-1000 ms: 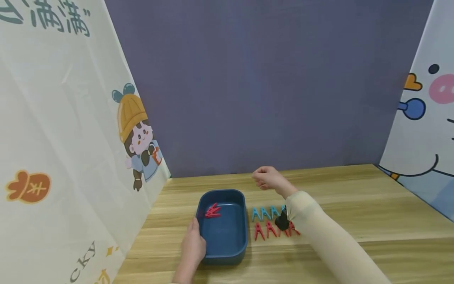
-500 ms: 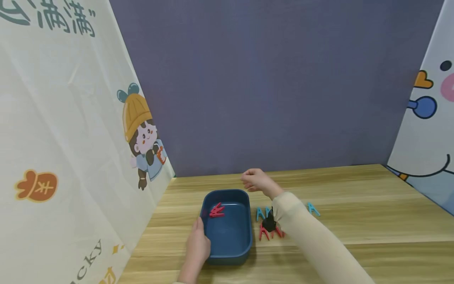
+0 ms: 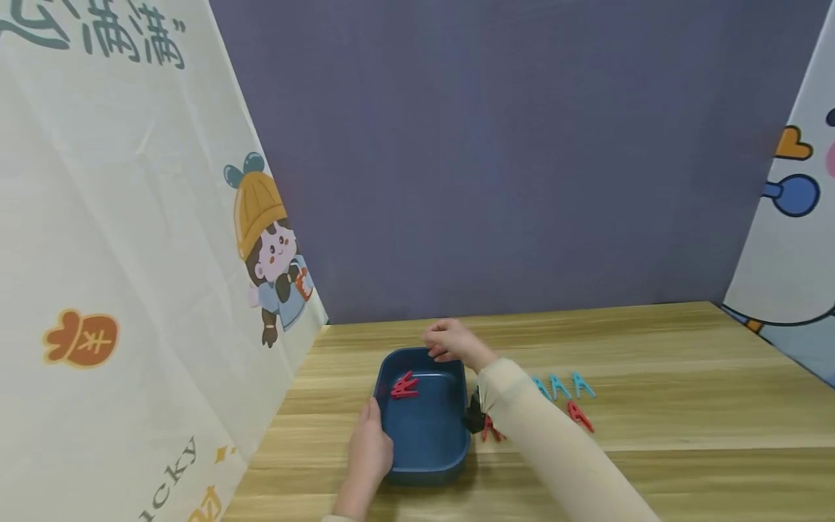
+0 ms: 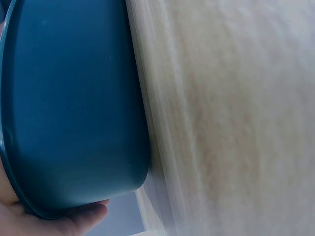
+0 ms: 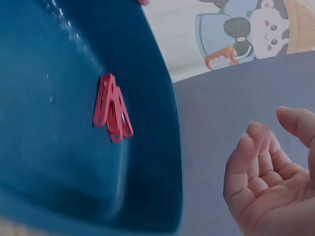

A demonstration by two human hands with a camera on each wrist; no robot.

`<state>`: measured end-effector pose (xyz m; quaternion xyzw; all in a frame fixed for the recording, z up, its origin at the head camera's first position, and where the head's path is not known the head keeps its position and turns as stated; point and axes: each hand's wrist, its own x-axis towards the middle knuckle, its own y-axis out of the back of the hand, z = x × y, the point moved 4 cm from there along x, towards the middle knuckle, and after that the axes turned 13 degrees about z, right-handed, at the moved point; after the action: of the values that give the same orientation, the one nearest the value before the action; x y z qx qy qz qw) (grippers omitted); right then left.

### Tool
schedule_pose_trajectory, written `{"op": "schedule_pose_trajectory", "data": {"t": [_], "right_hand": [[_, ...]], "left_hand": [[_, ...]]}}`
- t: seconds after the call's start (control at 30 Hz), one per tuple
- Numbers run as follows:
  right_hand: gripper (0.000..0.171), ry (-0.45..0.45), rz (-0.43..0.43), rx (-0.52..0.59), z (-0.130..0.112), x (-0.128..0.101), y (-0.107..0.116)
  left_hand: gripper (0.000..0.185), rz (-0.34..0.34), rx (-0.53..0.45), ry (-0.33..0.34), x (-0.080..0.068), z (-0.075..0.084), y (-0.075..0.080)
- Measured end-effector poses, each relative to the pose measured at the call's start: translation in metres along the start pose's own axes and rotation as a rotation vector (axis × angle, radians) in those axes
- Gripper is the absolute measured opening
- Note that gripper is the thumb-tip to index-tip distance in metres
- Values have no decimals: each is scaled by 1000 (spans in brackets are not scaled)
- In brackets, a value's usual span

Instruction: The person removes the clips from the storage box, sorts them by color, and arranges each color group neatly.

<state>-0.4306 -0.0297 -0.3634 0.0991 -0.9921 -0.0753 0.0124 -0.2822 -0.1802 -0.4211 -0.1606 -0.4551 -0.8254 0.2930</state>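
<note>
Bin (image 3: 422, 464) is dark blue, with red clips (image 3: 404, 386) inside. On the light wood-grain table (image 3: 652, 406): light blue clips (image 3: 561, 386), more red ones (image 3: 579, 416). Backdrop (image 3: 496, 145) is flat purple-grey, cream side curtain (image 3: 117, 254) has cartoon prints, sleeve (image 3: 554, 449) is beige.

The left hand (image 3: 369, 449) is blocking the blue tray's (image 3: 427, 467) 8 o'clock rim; the right hand (image 3: 449, 341) is crowding 12 o'clock. Bare wooden table (image 3: 685, 362) is lying open toward 3 o'clock, past the clips (image 3: 561, 386).
</note>
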Motion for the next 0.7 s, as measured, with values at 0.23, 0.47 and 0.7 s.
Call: {"op": "schedule_pose_trajectory", "data": {"t": [0.23, 0.47, 0.7], "right_hand": [[18, -26, -12, -27, 7, 3, -22], [13, -37, -31, -52, 18, 5, -35], [11, -41, -20, -65, 25, 9, -42]], "left_hand": [[50, 5, -3, -5, 0, 0, 0], [50, 23, -8, -6, 0, 0, -1], [50, 42, -4, -20, -1, 1, -1]]}}
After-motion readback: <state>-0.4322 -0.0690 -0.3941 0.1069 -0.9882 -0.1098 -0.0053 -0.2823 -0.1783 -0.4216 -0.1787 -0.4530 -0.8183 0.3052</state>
